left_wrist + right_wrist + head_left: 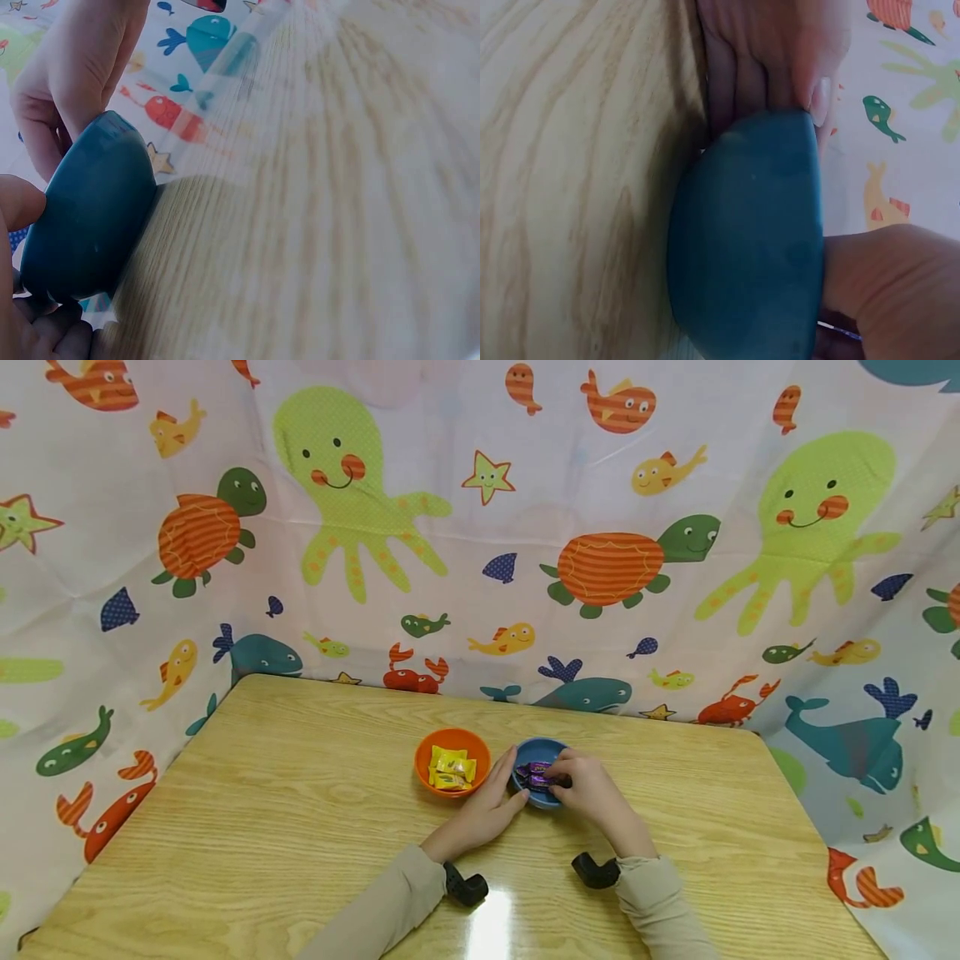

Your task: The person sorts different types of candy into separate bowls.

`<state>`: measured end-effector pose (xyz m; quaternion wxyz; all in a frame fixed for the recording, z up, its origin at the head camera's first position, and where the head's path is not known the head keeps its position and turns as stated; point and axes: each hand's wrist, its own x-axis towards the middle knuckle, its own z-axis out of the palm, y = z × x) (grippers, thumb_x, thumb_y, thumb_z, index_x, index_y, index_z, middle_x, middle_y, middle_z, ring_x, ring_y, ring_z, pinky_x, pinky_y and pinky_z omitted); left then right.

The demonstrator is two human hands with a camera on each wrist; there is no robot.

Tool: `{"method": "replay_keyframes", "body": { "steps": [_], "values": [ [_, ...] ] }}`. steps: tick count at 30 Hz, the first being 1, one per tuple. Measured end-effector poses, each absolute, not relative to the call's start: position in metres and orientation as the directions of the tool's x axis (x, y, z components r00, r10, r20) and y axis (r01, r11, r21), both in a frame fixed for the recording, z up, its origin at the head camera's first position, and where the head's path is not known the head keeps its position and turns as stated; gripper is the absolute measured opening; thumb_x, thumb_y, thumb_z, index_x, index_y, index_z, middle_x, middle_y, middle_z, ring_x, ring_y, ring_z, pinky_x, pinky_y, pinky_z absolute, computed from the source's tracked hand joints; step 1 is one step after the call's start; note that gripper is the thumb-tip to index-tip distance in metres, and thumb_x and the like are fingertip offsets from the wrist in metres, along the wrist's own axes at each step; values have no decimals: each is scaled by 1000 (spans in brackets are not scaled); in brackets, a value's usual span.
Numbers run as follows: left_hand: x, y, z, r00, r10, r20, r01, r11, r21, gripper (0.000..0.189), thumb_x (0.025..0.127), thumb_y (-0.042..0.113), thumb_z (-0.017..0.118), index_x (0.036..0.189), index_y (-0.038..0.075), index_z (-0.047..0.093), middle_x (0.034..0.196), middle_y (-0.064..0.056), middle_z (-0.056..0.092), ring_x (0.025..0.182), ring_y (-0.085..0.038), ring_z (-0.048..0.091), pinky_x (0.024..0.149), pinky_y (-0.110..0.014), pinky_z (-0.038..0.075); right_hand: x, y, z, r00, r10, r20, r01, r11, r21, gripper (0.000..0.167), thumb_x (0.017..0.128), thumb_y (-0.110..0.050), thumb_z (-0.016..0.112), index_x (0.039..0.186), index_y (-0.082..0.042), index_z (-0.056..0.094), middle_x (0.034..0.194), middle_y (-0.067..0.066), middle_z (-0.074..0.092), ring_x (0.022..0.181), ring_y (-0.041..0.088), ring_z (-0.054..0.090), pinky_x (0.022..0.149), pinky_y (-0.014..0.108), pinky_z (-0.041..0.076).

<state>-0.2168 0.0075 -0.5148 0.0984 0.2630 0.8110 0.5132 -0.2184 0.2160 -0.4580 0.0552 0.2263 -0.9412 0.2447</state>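
Closest to me are the two beige sleeves, and from there my left hand point(483, 814) lies on the worktop point(262, 827) with straight fingers pressed against the near-left side of the blue bowl point(537, 750). My right hand point(592, 793) is curled over the bowl's rim from the right, fingertips pinching a purple candy point(534, 774) inside it, so the bowl sits right between both hands. Just left of my left hand's fingertips is the orange bowl point(438, 745) with yellow candies point(451, 769) in it, almost touching the blue one.
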Motion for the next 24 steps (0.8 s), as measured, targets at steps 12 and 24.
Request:
{"method": "replay_keyframes", "body": {
  "steps": [12,24],
  "values": [
    [-216,6,-514,-839,532,115,330,328,885,74,106,36,46,161,15,1,167,-6,2,151,-18,5,120,-48,15,-216,211,-458,-916,-359,179,-401,813,-422,16,79,2,80,93,-4,78,89,2,63,78,14,58,70,33,54],
    [-216,7,-517,-833,536,141,342,298,891,74,106,34,47,161,12,3,167,-7,3,151,-17,6,120,-46,15,-213,211,-455,-915,-353,195,-404,806,-434,15,80,-1,80,95,-4,77,90,3,64,82,16,61,75,38,56]
  ]
}}
